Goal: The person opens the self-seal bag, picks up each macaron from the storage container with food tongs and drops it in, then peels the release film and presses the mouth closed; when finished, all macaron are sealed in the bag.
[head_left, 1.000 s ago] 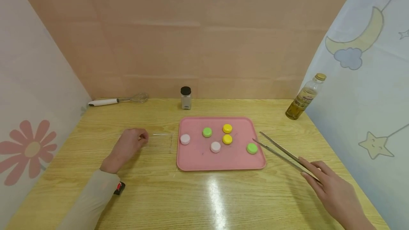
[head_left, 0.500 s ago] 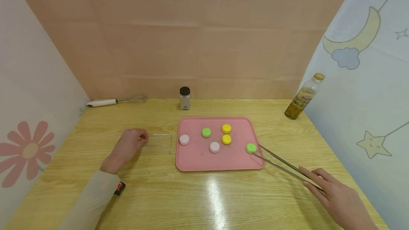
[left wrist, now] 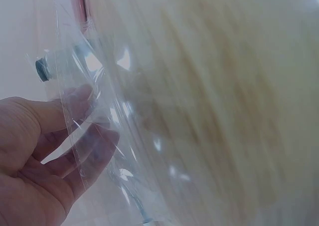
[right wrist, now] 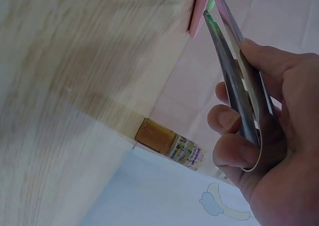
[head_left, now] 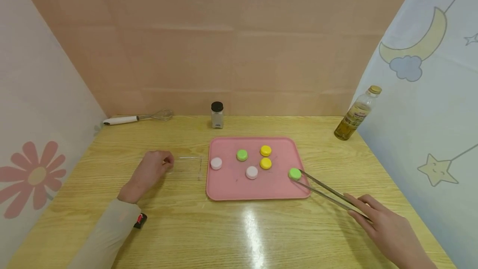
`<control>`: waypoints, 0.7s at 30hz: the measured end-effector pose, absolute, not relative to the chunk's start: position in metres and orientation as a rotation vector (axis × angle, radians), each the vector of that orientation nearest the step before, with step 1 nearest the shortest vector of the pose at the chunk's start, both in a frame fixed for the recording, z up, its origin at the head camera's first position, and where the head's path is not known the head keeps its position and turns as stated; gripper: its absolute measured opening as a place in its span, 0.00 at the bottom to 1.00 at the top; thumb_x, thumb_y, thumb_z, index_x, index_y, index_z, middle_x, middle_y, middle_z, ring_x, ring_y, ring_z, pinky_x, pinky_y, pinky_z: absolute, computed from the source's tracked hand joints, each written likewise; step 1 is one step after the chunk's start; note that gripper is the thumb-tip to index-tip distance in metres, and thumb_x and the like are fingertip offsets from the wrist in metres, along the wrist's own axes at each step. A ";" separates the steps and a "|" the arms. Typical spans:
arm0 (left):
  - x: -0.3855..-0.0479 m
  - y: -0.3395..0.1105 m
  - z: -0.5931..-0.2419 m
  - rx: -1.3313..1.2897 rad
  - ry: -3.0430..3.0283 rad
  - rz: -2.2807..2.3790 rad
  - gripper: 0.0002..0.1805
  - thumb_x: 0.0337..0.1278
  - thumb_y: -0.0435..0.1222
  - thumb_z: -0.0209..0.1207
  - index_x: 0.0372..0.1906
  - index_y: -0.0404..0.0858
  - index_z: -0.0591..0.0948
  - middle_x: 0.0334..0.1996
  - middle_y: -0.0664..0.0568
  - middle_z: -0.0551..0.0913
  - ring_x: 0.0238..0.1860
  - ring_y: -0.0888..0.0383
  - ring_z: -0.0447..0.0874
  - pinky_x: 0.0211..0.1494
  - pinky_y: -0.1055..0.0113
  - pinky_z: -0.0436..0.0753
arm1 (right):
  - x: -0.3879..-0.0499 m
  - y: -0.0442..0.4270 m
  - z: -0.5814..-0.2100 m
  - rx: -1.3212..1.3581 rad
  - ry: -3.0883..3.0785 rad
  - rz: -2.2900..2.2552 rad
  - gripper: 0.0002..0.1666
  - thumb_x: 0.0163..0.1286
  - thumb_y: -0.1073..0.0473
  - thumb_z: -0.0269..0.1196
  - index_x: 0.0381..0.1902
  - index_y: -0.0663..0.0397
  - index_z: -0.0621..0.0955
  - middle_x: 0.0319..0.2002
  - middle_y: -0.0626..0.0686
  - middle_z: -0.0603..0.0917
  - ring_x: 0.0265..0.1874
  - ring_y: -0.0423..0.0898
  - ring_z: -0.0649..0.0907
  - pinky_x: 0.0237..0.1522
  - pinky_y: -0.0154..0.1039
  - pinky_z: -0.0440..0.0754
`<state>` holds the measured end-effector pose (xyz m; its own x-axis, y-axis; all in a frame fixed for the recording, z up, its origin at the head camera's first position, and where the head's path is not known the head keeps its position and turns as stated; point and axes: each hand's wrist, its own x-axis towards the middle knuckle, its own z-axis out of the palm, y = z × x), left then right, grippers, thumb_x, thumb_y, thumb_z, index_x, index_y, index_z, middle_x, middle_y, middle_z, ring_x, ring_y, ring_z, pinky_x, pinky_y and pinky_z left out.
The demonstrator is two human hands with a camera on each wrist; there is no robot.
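Observation:
My right hand [head_left: 388, 229] grips a pair of metal tongs [head_left: 330, 192], seen in the right wrist view as well. Their tips lie on either side of a green macaron [head_left: 294, 174] near the right edge of a pink tray [head_left: 257, 192]. Also on the tray are a second green macaron [head_left: 242, 155], yellow macarons [head_left: 266, 163] and pale macarons [head_left: 252, 172]. Left of the tray, my left hand [head_left: 149, 171] holds the edge of a clear plastic container [head_left: 190, 169]. In the left wrist view, fingers [left wrist: 102, 143] show through its shiny plastic [left wrist: 124, 111].
A black-capped jar [head_left: 217, 115] stands behind the tray. A whisk [head_left: 138, 118] with a white handle lies at the back left. The bottle [head_left: 354, 115] of yellowish liquid stands at the back right, by the side wall.
The tongs have moved left and down, from beside the tray's right edge to either side of the right green macaron, their tips closer together. My left hand stays in place.

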<state>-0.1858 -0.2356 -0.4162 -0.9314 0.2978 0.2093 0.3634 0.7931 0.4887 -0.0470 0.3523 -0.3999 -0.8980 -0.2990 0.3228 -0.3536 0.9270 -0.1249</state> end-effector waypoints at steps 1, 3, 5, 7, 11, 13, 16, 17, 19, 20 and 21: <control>-0.186 -0.236 -0.416 -0.528 -2.858 -0.818 0.09 0.64 0.23 0.61 0.31 0.37 0.85 0.30 0.52 0.85 0.27 0.60 0.75 0.33 0.61 0.76 | -0.047 0.352 -0.400 0.483 -2.784 0.260 0.25 0.65 0.59 0.72 0.59 0.43 0.83 0.39 0.33 0.72 0.18 0.27 0.60 0.17 0.31 0.60; -0.186 -0.236 -0.417 -0.529 -2.856 -0.814 0.09 0.64 0.22 0.61 0.31 0.37 0.85 0.30 0.52 0.85 0.27 0.60 0.75 0.33 0.62 0.76 | -0.048 0.351 -0.401 0.485 -2.776 0.264 0.25 0.65 0.59 0.71 0.60 0.43 0.83 0.39 0.33 0.73 0.17 0.27 0.60 0.17 0.31 0.60; -0.186 -0.235 -0.418 -0.525 -2.857 -0.810 0.09 0.64 0.23 0.61 0.31 0.37 0.85 0.30 0.52 0.85 0.27 0.59 0.74 0.33 0.62 0.76 | -0.048 0.350 -0.402 0.491 -2.767 0.269 0.25 0.65 0.60 0.71 0.60 0.43 0.83 0.39 0.34 0.74 0.17 0.27 0.60 0.17 0.31 0.60; -0.186 -0.235 -0.418 -0.529 -2.857 -0.804 0.09 0.64 0.22 0.61 0.31 0.37 0.85 0.30 0.52 0.85 0.27 0.59 0.74 0.32 0.62 0.76 | -0.048 0.349 -0.402 0.496 -2.761 0.264 0.26 0.64 0.60 0.71 0.60 0.43 0.83 0.39 0.34 0.75 0.17 0.27 0.60 0.16 0.31 0.60; -0.186 -0.234 -0.418 -0.529 -2.857 -0.788 0.09 0.63 0.22 0.61 0.30 0.37 0.85 0.30 0.52 0.85 0.27 0.59 0.74 0.32 0.62 0.76 | -0.049 0.349 -0.403 0.497 -2.762 0.242 0.26 0.64 0.61 0.72 0.61 0.43 0.83 0.39 0.34 0.75 0.17 0.27 0.60 0.16 0.31 0.60; -0.186 -0.234 -0.418 -0.528 -2.855 -0.788 0.09 0.63 0.23 0.61 0.30 0.37 0.85 0.30 0.52 0.85 0.27 0.60 0.74 0.32 0.62 0.76 | -0.048 0.349 -0.403 0.499 -2.761 0.233 0.27 0.63 0.61 0.72 0.61 0.43 0.83 0.39 0.34 0.75 0.17 0.27 0.60 0.16 0.31 0.59; -0.186 -0.234 -0.418 -0.528 -2.854 -0.795 0.09 0.64 0.23 0.61 0.31 0.37 0.85 0.30 0.53 0.85 0.27 0.60 0.76 0.33 0.61 0.77 | -0.048 0.349 -0.403 0.504 -2.750 0.220 0.27 0.63 0.61 0.72 0.61 0.43 0.83 0.39 0.34 0.75 0.17 0.27 0.59 0.15 0.31 0.59; -0.186 -0.234 -0.418 -0.528 -2.854 -0.794 0.09 0.64 0.23 0.62 0.31 0.37 0.85 0.30 0.53 0.85 0.28 0.60 0.76 0.33 0.61 0.77 | -0.048 0.349 -0.402 0.505 -2.745 0.218 0.27 0.63 0.61 0.72 0.61 0.43 0.83 0.39 0.34 0.75 0.17 0.27 0.59 0.15 0.30 0.59; -0.186 -0.234 -0.418 -0.526 -2.852 -0.796 0.09 0.63 0.23 0.62 0.30 0.37 0.85 0.30 0.53 0.85 0.28 0.60 0.77 0.33 0.60 0.78 | -0.047 0.348 -0.401 0.512 -2.733 0.213 0.27 0.63 0.61 0.72 0.61 0.42 0.82 0.40 0.34 0.75 0.16 0.27 0.59 0.15 0.30 0.58; -0.186 -0.234 -0.418 -0.526 -2.852 -0.793 0.09 0.63 0.23 0.62 0.30 0.37 0.85 0.30 0.53 0.85 0.29 0.60 0.77 0.33 0.60 0.78 | -0.047 0.347 -0.400 0.516 -2.727 0.211 0.27 0.64 0.61 0.72 0.61 0.42 0.82 0.40 0.34 0.76 0.16 0.27 0.59 0.15 0.30 0.58; -0.186 -0.235 -0.418 -0.525 -2.851 -0.794 0.09 0.63 0.23 0.62 0.30 0.37 0.85 0.30 0.53 0.85 0.29 0.60 0.77 0.34 0.60 0.78 | -0.047 0.346 -0.399 0.521 -2.721 0.211 0.28 0.64 0.61 0.72 0.62 0.42 0.82 0.40 0.34 0.75 0.17 0.27 0.59 0.15 0.30 0.58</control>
